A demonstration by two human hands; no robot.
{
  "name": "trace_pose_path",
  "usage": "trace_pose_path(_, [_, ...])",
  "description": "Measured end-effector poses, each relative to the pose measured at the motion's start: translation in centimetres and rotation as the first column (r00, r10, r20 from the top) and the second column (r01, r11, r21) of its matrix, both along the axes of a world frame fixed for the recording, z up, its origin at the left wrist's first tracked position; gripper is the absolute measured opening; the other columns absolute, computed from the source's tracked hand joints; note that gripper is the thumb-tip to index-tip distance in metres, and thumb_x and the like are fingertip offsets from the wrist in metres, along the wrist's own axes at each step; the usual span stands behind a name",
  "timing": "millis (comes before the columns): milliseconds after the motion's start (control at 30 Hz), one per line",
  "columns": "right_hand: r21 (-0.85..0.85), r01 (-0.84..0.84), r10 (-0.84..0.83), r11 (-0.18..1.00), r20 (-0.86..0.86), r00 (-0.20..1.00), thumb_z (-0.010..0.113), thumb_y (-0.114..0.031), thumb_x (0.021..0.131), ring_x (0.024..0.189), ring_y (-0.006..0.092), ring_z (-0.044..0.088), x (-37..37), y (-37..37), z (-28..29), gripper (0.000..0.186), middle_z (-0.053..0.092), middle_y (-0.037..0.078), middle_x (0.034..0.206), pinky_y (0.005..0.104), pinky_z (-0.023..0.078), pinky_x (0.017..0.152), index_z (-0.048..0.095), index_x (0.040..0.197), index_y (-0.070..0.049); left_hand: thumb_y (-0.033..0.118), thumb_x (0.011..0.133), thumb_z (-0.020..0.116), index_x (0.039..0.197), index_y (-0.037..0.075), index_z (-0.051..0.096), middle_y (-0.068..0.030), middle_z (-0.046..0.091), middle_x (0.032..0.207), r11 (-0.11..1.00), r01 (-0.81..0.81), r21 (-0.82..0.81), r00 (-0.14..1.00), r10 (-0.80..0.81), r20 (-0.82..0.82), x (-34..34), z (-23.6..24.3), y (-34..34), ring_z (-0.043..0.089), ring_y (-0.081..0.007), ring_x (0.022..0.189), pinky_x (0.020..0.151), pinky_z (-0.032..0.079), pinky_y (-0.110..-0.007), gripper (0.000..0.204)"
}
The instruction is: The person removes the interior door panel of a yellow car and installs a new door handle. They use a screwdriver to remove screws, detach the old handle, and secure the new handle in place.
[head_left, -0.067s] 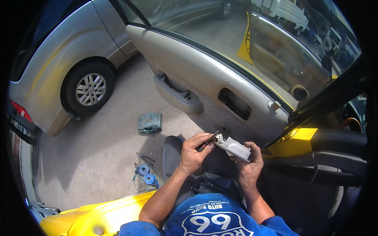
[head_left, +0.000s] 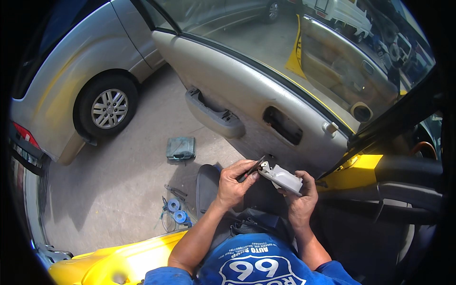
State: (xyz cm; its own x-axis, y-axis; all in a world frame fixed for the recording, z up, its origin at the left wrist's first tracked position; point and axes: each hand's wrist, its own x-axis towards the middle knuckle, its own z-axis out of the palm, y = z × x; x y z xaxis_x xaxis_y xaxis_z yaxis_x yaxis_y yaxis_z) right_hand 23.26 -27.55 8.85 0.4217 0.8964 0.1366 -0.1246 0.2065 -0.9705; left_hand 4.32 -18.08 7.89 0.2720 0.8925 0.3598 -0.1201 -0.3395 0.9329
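My left hand [head_left: 233, 185] is closed on a slim dark tool [head_left: 251, 169], whose tip touches the left end of a light grey plastic door handle piece [head_left: 282, 178]. My right hand [head_left: 300, 199] grips that piece from its right end and underside. Both hands are over my dark-trousered lap, below an open car door [head_left: 247, 95] with a grey inner panel, an armrest [head_left: 213, 118] and an empty oblong recess [head_left: 282, 125] above the handle piece. The tool's full shape is hidden by my fingers.
A teal plastic case [head_left: 180, 148] lies on the pavement, with pliers [head_left: 175, 192] and two blue spools [head_left: 179, 216] lower down. A silver vehicle [head_left: 71, 57] stands at the left. Yellow bodywork [head_left: 114, 261] edges the lower left; a dark seat [head_left: 361, 237] is at right.
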Motion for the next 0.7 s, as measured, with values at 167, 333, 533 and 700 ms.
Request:
trace_pose_path(167, [0.022,0.047,-0.047,0.999,-0.024,0.999,0.079,0.005,0.091,0.108,0.0208,0.07,0.7,0.6,0.4,0.045,0.059,0.007,0.121,0.0367,0.068,0.088,0.06,0.132,-0.002,0.012,0.098,0.075,0.129,-0.003,0.069,-0.0146,0.075,0.103,0.961,0.08,-0.265,0.996,-0.07,0.048,0.0,2.4,1.7,0.075,-0.0166,0.086,0.072,0.058,-0.028,0.035])
trace_pose_path(333, [-0.038,0.051,-0.052,0.998,-0.039,0.998,0.077,0.007,0.092,0.11,0.0219,0.07,1.7,0.7,0.7,0.045,0.059,0.007,0.122,0.0373,0.068,0.089,0.059,0.132,-0.002,0.009,0.099,0.071,0.116,-0.004,0.054,-0.017,0.072,0.099,0.956,-0.109,-0.272,0.966,0.037,-0.257,1.4,6.0,5.5,0.077,-0.0187,0.08,0.06,0.056,-0.028,0.027])
trace_pose_path(533, [-0.02,0.031,-0.032,0.999,-0.047,0.998,0.074,0.012,0.091,0.112,0.0212,0.069,1.8,0.5,0.6,0.046,0.06,0.007,0.122,0.0376,0.067,0.09,0.059,0.132,-0.003,0.03,0.099,0.072,0.073,0.001,0.064,-0.0143,0.073,0.064,0.976,-0.217,-0.007,0.724,0.156,-0.672,2.2,9.6,7.4,0.076,-0.0185,0.066,0.065,0.058,-0.037,0.04])
trace_pose_path(700, [-0.029,0.018,-0.02,0.999,-0.066,0.998,0.074,0.011,0.092,0.111,0.0201,0.069,1.9,0.5,0.3,0.044,0.06,0.007,0.12,0.0363,0.067,0.089,0.06,0.131,-0.003,0.036,0.101,0.068,0.075,-0.003,0.071,-0.0155,0.072,0.065,0.969,-0.246,0.02,0.618,0.173,-0.767,2.4,11.0,7.9,0.075,-0.0219,0.064,0.067,0.058,-0.038,0.047])
